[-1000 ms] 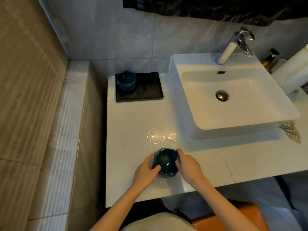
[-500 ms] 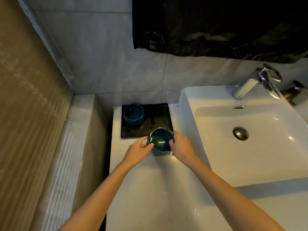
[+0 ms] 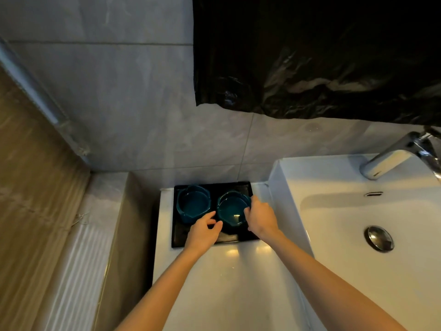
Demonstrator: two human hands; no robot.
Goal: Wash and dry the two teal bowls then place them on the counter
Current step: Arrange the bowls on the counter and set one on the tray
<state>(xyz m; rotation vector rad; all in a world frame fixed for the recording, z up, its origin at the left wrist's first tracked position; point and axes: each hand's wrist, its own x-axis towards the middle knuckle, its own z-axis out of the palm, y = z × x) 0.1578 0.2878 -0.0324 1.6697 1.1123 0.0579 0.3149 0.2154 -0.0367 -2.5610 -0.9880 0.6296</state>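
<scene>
Two teal bowls stand side by side on a black tray (image 3: 229, 238) at the back of the white counter (image 3: 222, 287). The left bowl (image 3: 192, 203) stands alone at the tray's left. Both hands hold the right bowl (image 3: 232, 209) over the tray. My left hand (image 3: 204, 231) pinches its near-left rim with curled fingers. My right hand (image 3: 260, 217) grips its right rim. Whether this bowl's base touches the tray is hidden by my hands.
A white basin (image 3: 358, 211) with a metal drain plug (image 3: 379, 238) fills the right side, under a chrome tap (image 3: 393, 156). A black plastic sheet (image 3: 310, 56) hangs on the tiled wall. A low ledge (image 3: 105, 211) borders the counter's left.
Both hands have carried the bowl from the counter's front edge back onto the black tray, beside the other bowl. My view has tilted up toward the wall.
</scene>
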